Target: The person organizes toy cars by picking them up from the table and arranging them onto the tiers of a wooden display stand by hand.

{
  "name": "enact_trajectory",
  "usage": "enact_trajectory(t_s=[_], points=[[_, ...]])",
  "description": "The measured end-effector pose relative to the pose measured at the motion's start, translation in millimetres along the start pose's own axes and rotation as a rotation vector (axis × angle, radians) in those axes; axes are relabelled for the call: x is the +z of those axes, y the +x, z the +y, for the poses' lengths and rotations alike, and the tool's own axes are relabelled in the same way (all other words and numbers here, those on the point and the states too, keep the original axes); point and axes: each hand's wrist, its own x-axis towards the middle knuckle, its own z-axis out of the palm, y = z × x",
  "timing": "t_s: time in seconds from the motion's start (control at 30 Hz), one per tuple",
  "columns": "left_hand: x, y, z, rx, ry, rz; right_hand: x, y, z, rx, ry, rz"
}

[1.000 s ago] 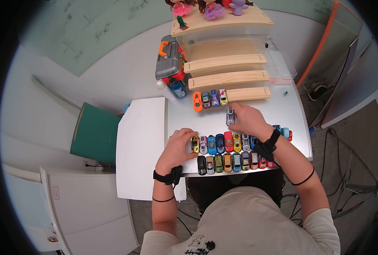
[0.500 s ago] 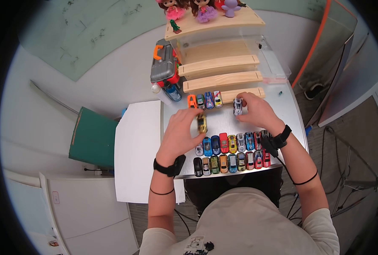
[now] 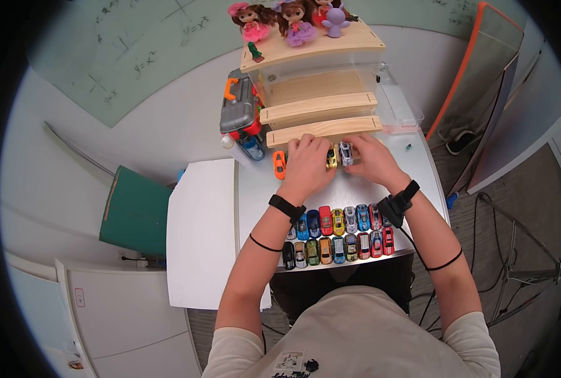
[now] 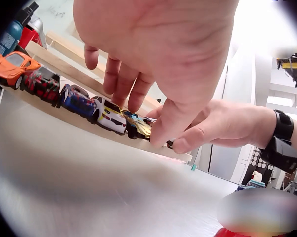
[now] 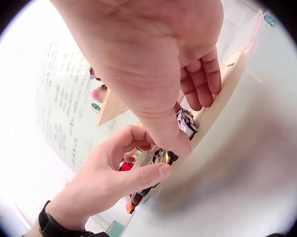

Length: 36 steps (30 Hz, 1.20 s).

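Observation:
My left hand holds a gold-yellow toy car between thumb and fingers, at the right end of a row on the lowest wooden step. Beside it, my right hand pinches a silver-white toy car. In the left wrist view the row runs from an orange car through a red-and-green car and a blue car to a white-and-yellow car, next to the gold one. The left hand covers most of this row in the head view.
Two rows of toy cars stand along the table's near edge. Behind my hands rise wooden steps, with dolls on the top board. A grey toolbox and bottles are at the left, near a white board.
My left hand has lifted the gold-yellow car from the near row and carried it forward to the step. The right hand has brought the silver-white car to the step too.

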Motion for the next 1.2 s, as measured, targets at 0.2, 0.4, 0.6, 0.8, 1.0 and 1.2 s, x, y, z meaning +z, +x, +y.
enact_trajectory(t_s=[0.2, 0.4, 0.6, 0.8, 1.0, 1.2], points=[[4, -1, 1, -0.025, 0.024, -0.010, 5, 5, -7, -0.075, -0.138, 0.010], [2, -10, 0, -0.050, 0.019, 0.004, 9, -1, -7, -0.105, -0.130, 0.038], [-54, -42, -1, -0.093, -0.136, 0.050, -23, -26, -31, -0.016, 0.020, -0.042], [-102, -123, -9, -0.367, -0.430, -0.089, -55, -69, -33, -0.069, -0.038, -0.248], [-117, -194, 18, -0.555, -0.517, -0.258, -86, -107, -36, 0.021, -0.120, -0.239], [-111, -217, 42, -0.590, -0.523, -0.350, -101, -139, -18, 0.050, -0.216, -0.148]])
